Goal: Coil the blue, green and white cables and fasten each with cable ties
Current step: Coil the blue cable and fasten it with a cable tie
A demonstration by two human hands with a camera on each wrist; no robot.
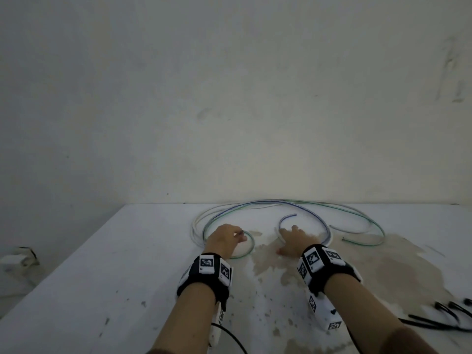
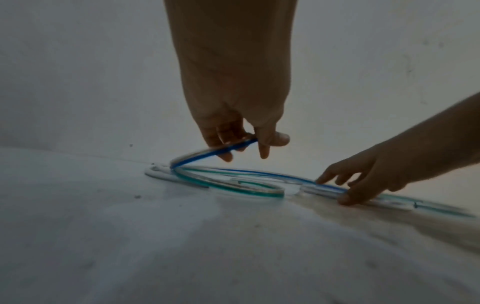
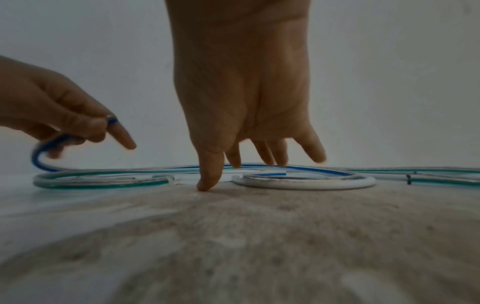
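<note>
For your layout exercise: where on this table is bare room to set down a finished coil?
Bare: the table's left part, beside the left hand. Crowded: far edge with the cables; near right corner with black ties.

In the head view the left hand covers whatever its fingers hold; only the wrist views show the blue cable there, smeared by motion just beside the fingers. The right hand hides the stretch of cable beneath its fingertips, so which strand they touch cannot be told. Behind that hand, the blue, green cable and white cable overlap and their order is unclear. To the right of the right hand, black cable ties run off the picture's edge, blurred, their number unreadable. Both forearms are cut off below.
</note>
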